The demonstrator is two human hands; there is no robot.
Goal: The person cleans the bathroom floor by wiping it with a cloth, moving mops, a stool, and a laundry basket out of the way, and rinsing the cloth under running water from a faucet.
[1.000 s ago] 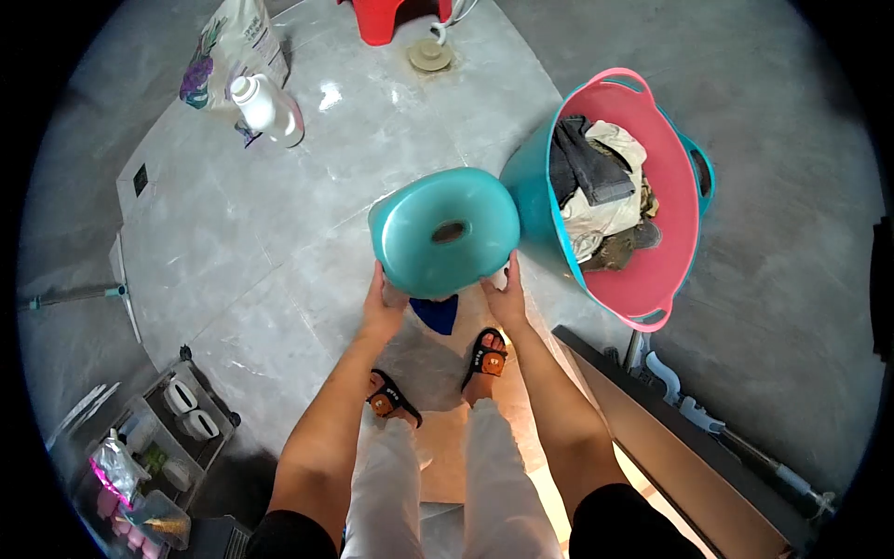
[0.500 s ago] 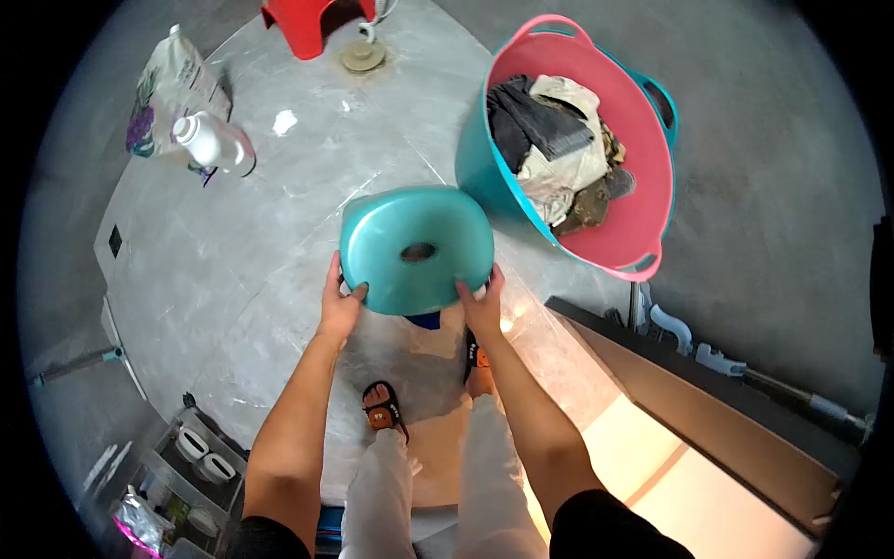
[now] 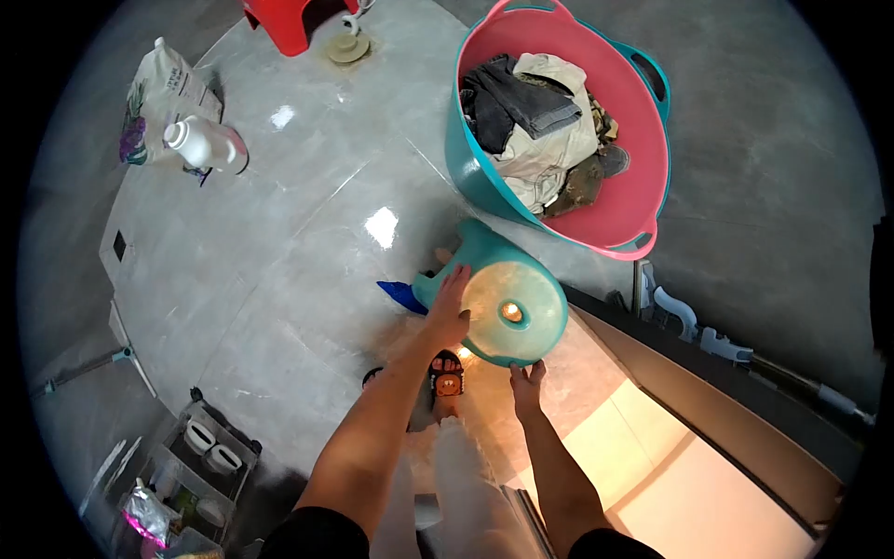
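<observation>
A teal plastic stool [image 3: 537, 293] with an oval hole in its seat is tilted, its legs toward the upper left. My left hand [image 3: 450, 312] presses along the left edge of the seat, fingers stretched over the stool's side. At the near edge my right hand [image 3: 528, 384] has its fingers on the rim, with the grip partly hidden under it. A blue object [image 3: 401, 296] shows beside the stool's legs. Above stands a two-coloured laundry tub [image 3: 643, 177], teal outside and pink inside, with dark and pale clothes [image 3: 545, 154] in it.
A white bottle [image 3: 207, 144] and a bag [image 3: 163, 88] stand at the upper left. A red stool [image 3: 287, 33] is near a floor drain [image 3: 347, 48]. A lit cabinet [image 3: 708, 438] borders the right, and a storage cart [image 3: 200, 475] stands lower left.
The stool has moved right and toward me, turning and tilting so that its legs show. My left hand has shifted onto its side; my right hand has moved to the near edge.
</observation>
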